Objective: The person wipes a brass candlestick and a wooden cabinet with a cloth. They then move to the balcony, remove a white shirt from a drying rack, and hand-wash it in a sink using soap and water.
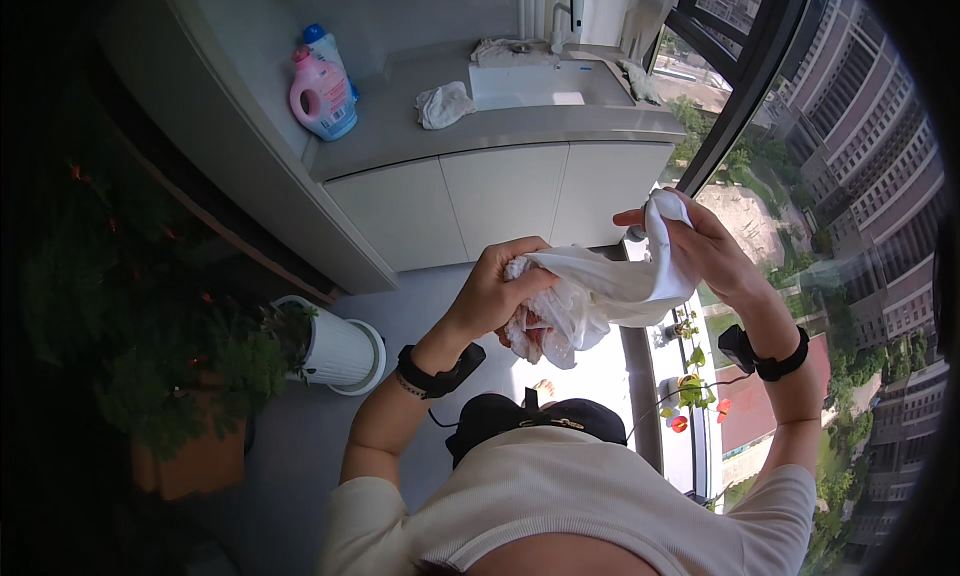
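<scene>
A white cloth (637, 280), thin and partly bunched, stretches between my two hands in front of my body. My left hand (506, 287) grips its crumpled, lacy end, where something reddish shows through the folds. The other end is pinched up by my right hand (701, 242), with the fabric looped over near the fingers and hanging down in a fold. Beyond my hands, another crumpled white cloth (444, 105) lies on the counter, left of the sink.
A grey counter (390, 137) holds a sink (510, 86), a pink detergent bottle (326, 96) and a blue-capped bottle (324, 45). White cabinets (506, 197) stand below. A white planter (337, 347) is at left; potted flowers (694, 388) line the window side at right.
</scene>
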The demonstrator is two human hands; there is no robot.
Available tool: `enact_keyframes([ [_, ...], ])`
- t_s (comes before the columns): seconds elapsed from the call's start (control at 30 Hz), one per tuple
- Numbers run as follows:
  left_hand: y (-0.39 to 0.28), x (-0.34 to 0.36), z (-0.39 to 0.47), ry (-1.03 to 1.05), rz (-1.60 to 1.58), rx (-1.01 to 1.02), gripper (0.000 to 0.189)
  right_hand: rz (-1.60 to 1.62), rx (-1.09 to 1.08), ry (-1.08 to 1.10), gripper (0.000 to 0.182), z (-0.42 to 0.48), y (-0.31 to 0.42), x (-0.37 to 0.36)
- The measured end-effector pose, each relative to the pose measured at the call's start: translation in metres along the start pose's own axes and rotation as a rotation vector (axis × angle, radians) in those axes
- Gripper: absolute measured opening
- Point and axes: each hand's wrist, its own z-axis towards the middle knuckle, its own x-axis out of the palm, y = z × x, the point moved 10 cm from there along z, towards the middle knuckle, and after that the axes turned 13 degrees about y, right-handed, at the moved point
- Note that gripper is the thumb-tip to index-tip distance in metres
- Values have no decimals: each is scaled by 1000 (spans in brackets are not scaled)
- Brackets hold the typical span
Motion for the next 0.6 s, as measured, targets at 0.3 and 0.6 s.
enact_keyframes([
  [0.3, 32, -185, 120, -438, -548, -8, 37, -73, 61, -289, 42, 138, 73, -191],
  [0.6, 212, -402, 244, -568, -746, -224, 30, -327, -278, -584, 44, 187, 149, -418],
])
